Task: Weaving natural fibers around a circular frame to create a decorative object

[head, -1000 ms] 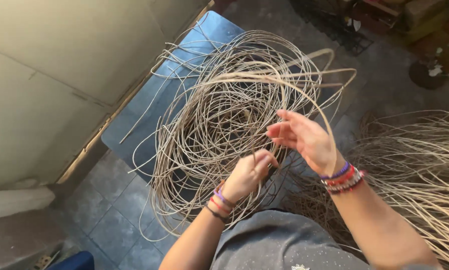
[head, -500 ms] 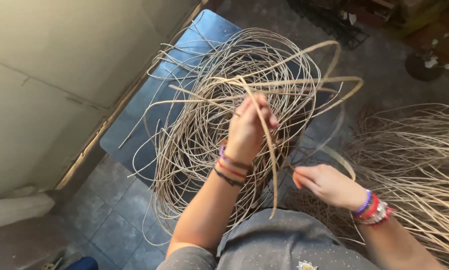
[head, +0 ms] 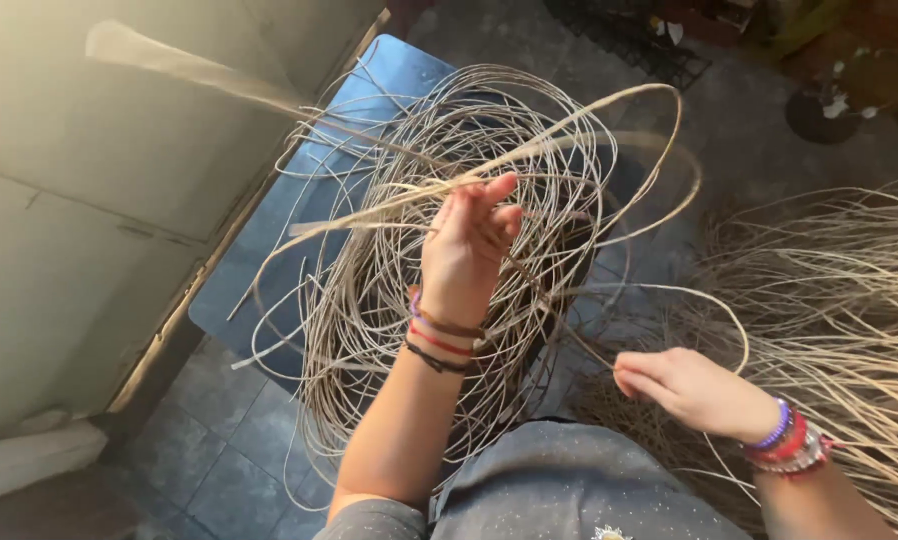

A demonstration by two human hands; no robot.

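Observation:
A big tangled coil of thin pale cane strands (head: pixel 389 270) lies on a blue board (head: pixel 269 240) in front of me. My left hand (head: pixel 466 243) is raised over the coil, fingers half spread, with a flat cane strip (head: pixel 569 125) running through them and arching up to the right. My right hand (head: pixel 684 388) is low at the right, fingers pinched on a thin strand (head: pixel 714 305) that loops above it. Both wrists wear several coloured bracelets.
A loose heap of straight cane strands (head: pixel 849 300) spreads on the floor at the right. A pale wall (head: pixel 79 180) runs along the left. Dark floor tiles (head: pixel 229 440) lie below the board. Dark clutter (head: pixel 829 90) sits at the top right.
My left hand rose from the coil's near edge to above its middle, lifting the flat strip. My right hand dropped from centre to lower right, drawing a strand outward.

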